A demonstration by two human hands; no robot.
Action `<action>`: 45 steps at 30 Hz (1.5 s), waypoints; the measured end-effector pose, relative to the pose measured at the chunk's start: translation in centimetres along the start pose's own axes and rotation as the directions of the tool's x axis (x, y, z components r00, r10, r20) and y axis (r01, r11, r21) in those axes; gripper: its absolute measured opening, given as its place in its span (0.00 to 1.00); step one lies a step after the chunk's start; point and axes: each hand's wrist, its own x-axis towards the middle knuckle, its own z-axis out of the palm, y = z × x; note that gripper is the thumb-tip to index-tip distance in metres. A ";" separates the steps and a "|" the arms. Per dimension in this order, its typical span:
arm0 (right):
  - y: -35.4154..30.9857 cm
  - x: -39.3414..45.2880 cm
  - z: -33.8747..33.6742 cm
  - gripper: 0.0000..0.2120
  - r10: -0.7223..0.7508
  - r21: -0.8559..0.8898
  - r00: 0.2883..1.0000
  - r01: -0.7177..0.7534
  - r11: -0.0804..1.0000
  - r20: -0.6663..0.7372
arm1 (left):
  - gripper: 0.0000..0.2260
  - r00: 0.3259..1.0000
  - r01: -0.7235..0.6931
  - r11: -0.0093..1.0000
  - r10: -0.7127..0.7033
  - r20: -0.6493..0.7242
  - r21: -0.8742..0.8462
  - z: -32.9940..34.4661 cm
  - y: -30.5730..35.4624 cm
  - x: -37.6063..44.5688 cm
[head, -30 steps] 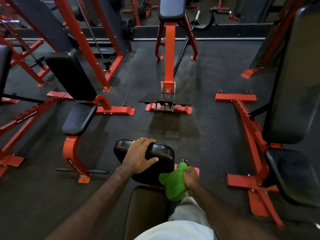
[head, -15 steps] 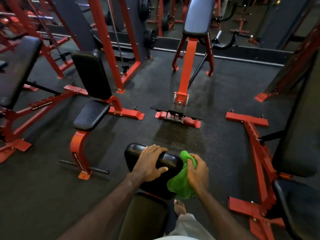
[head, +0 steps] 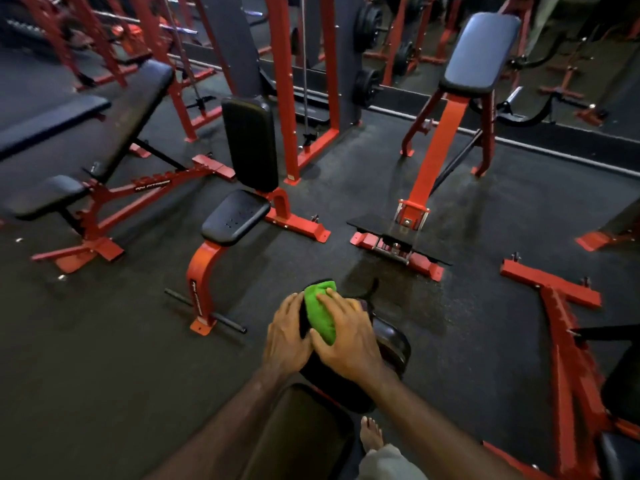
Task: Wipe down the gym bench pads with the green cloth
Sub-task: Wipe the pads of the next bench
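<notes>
The green cloth (head: 321, 313) lies bunched on top of a black seat pad (head: 391, 344) at the lower middle of the head view. My right hand (head: 346, 336) lies on the cloth with fingers spread, pressing it onto the pad. My left hand (head: 287, 336) rests on the pad's left side, fingers over its edge, right beside the cloth. Below the hands a longer dark bench pad (head: 301, 431) runs toward me.
A red-framed seat with black pads (head: 239, 216) stands to the left, an incline bench (head: 104, 133) farther left. A red stand with a blue pad (head: 481, 53) and footplate is ahead. Another red bench frame (head: 561, 323) is at the right. My bare foot (head: 370, 434) is on the rubber floor.
My right hand has brought the cloth from the pad's right side up onto its top and moved left. The camera has tilted up and left.
</notes>
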 end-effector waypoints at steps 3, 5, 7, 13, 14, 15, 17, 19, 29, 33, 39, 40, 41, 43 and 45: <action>1.0 1.3 0.1 0.33 0.027 -0.129 1.000 -0.026 0.991 0.005 | 0.37 0.997 0.054 0.998 -0.053 0.052 -0.027 -0.8 -1.3 -0.6; 0.7 2.0 0.7 0.33 0.110 -0.115 0.993 -0.113 0.987 -0.029 | 0.34 0.993 0.095 0.994 -0.092 0.073 -0.048 -1.4 -1.8 -1.2; 0.8 1.8 1.8 0.34 -0.055 -0.191 0.997 0.064 0.980 0.049 | 0.30 0.992 0.105 0.992 -0.100 0.071 -0.066 -1.5 -2.0 -1.4; 0.6 3.7 2.3 0.32 -0.055 -0.124 0.996 0.064 0.990 0.075 | 0.27 0.988 0.151 0.983 -0.145 0.057 -0.107 -2.1 -2.5 -1.1; -0.1 4.1 2.7 0.32 -0.016 -0.110 0.999 0.021 0.994 0.051 | 0.26 0.986 0.166 0.980 -0.161 0.046 -0.113 -2.2 -2.7 -1.1; -0.4 4.5 3.0 0.32 -0.023 -0.139 0.999 0.029 0.990 0.044 | 0.26 0.984 0.177 0.978 -0.173 0.042 -0.112 -2.4 -2.8 -1.1; -0.6 5.5 3.5 0.32 -0.115 -0.241 0.987 0.139 0.960 0.112 | 0.26 0.978 0.209 0.972 -0.206 0.037 -0.111 -2.5 -2.9 -1.3; -0.7 7.1 3.7 0.29 -0.147 -0.296 0.970 0.201 0.934 0.196 | 0.26 0.973 0.231 0.967 -0.228 0.039 -0.108 -2.6 -3.0 -1.5; -2.9 9.1 8.5 0.21 -0.246 -0.547 0.647 0.751 0.370 0.722 | 0.27 0.909 0.416 0.899 -0.414 0.042 -0.137 -2.8 -4.7 -5.1; -1.2 5.7 9.1 0.21 -0.233 -0.475 0.565 0.808 0.347 0.791 | 0.26 0.894 0.447 0.884 -0.447 0.032 -0.140 -2.7 -5.9 -6.6; -1.3 1.9 6.5 0.26 -0.301 -0.247 0.683 0.583 0.774 0.665 | 0.19 0.881 0.474 0.865 -0.468 0.077 -0.167 -0.8 -6.0 -8.8; -1.1 1.5 6.0 0.27 -0.303 -0.210 0.726 0.524 0.825 0.617 | 0.19 0.868 0.496 0.850 -0.487 0.095 -0.177 -0.4 -6.1 -9.0; -0.7 1.0 5.8 0.27 -0.287 -0.171 0.772 0.452 0.876 0.567 | 0.19 0.854 0.520 0.834 -0.506 0.123 -0.184 0.0 -6.3 -9.4; 0.2 -0.3 5.7 0.27 -0.218 -0.058 0.844 0.281 0.958 0.490 | 0.20 0.834 0.549 0.818 -0.524 0.172 -0.172 0.7 -6.6 -10.4; 0.9 -1.5 5.5 0.29 -0.162 0.068 0.858 0.148 0.987 0.488 | 0.21 0.813 0.579 0.800 -0.552 0.186 -0.155 1.3 -6.6 -11.2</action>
